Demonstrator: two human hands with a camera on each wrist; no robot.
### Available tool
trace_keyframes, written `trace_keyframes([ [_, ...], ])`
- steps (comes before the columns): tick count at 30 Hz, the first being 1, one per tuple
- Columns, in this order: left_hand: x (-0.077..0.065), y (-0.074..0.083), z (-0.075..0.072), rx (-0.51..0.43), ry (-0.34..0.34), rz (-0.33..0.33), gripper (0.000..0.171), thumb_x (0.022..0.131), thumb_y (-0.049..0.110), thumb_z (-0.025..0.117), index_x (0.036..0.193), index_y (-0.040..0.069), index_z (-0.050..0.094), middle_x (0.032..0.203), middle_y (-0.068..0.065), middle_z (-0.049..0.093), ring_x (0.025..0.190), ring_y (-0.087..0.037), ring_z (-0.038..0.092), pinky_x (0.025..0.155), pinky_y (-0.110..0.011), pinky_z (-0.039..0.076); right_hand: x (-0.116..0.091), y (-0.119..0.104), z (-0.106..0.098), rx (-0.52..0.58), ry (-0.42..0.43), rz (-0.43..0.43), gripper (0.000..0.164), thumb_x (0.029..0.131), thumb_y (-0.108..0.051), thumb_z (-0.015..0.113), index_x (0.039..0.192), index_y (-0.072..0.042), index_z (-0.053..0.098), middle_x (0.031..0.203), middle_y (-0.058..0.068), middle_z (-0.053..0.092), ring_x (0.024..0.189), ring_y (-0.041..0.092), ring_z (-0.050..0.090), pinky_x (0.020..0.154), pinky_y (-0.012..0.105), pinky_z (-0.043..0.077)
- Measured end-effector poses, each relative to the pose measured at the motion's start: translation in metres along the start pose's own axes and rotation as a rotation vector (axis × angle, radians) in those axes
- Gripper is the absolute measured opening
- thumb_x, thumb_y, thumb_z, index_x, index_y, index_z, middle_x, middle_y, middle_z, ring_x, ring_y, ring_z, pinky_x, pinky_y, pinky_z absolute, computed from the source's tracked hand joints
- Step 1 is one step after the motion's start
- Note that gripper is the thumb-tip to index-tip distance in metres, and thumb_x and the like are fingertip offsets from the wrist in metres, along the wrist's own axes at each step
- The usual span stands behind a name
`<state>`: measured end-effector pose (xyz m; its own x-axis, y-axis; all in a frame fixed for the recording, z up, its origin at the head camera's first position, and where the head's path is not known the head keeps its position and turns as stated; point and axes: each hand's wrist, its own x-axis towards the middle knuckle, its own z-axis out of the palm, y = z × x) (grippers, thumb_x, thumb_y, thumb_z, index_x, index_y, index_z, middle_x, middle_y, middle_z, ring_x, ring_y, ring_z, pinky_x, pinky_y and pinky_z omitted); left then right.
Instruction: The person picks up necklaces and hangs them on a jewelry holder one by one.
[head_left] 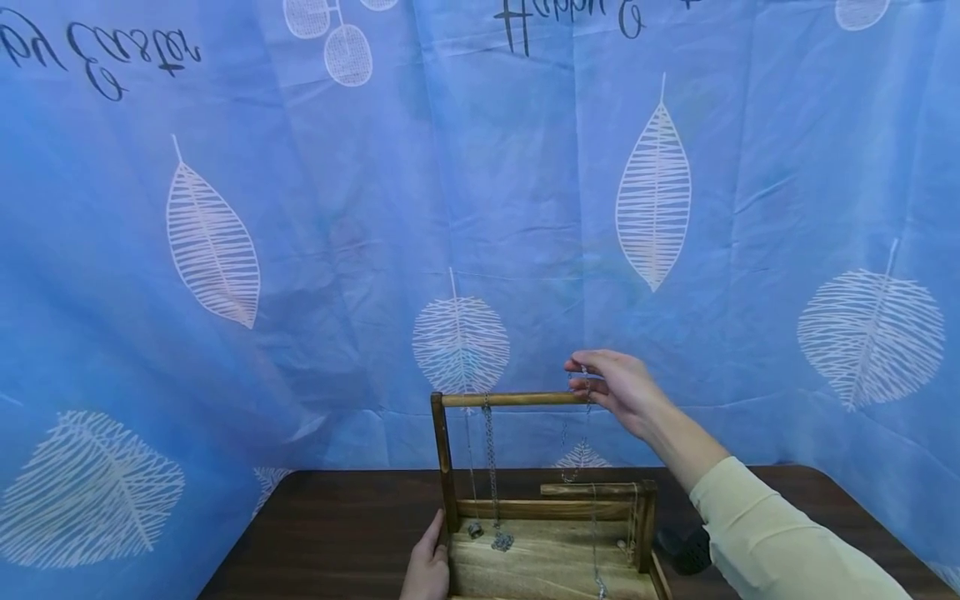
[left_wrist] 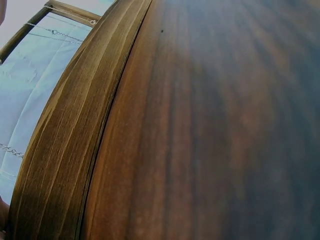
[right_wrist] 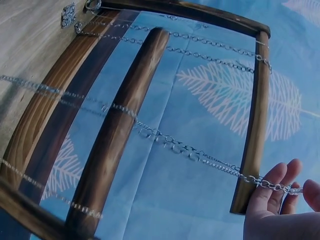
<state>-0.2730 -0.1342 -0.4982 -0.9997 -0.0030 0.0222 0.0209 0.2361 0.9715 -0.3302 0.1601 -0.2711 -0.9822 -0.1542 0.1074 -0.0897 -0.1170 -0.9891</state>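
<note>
A wooden jewelry stand (head_left: 442, 458) has a tray base, a tall left post and an upper bar (head_left: 517, 399). My right hand (head_left: 618, 387) is at the free end of that bar and pinches a silver chain necklace (right_wrist: 267, 185) between thumb and fingers. The necklace's strands run down past the lower bar (right_wrist: 122, 120) in the right wrist view. My left hand (head_left: 429, 571) holds the tray's left side, thumb pointing up along it; its other fingers are mostly hidden. The tray's side wall (left_wrist: 75, 120) fills much of the left wrist view.
Two necklaces, one a thicker chain (head_left: 491, 458), hang from the upper bar, their pendants (head_left: 502, 542) near the tray floor. Finer chains (head_left: 595, 533) hang on the lower bar. A black object (head_left: 686, 552) lies right of the stand on the dark wooden table (head_left: 337, 533), before a blue leaf-patterned cloth (head_left: 525, 208).
</note>
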Motion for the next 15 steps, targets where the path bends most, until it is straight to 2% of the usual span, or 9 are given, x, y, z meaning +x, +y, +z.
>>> trace_keyframes([
  [8, 0.002, -0.002, 0.002, -0.012, -0.006, 0.011, 0.054, 0.099, -0.013, 0.032, 0.150, -0.020, 0.018, 0.152, -0.044, 0.016, 0.138, -0.061, 0.017, 0.108, -0.069, 0.028, 0.001, 0.001, 0.014, -0.038, -0.014, -0.008, 0.045, 0.105, -0.021, 0.055, 0.142, 0.005, 0.050, 0.123, 0.013, 0.064, 0.092, 0.018, 0.069, 0.087, 0.034, 0.056],
  [15, 0.002, -0.002, 0.002, -0.004, 0.021, 0.012, 0.053, 0.097, -0.015, 0.032, 0.149, -0.021, 0.021, 0.151, -0.045, 0.018, 0.137, -0.061, 0.019, 0.107, -0.068, 0.029, 0.001, 0.002, 0.027, -0.049, -0.047, -0.020, 0.046, 0.105, -0.022, 0.056, 0.141, 0.005, 0.051, 0.127, 0.014, 0.063, 0.092, 0.017, 0.070, 0.087, 0.034, 0.056],
])
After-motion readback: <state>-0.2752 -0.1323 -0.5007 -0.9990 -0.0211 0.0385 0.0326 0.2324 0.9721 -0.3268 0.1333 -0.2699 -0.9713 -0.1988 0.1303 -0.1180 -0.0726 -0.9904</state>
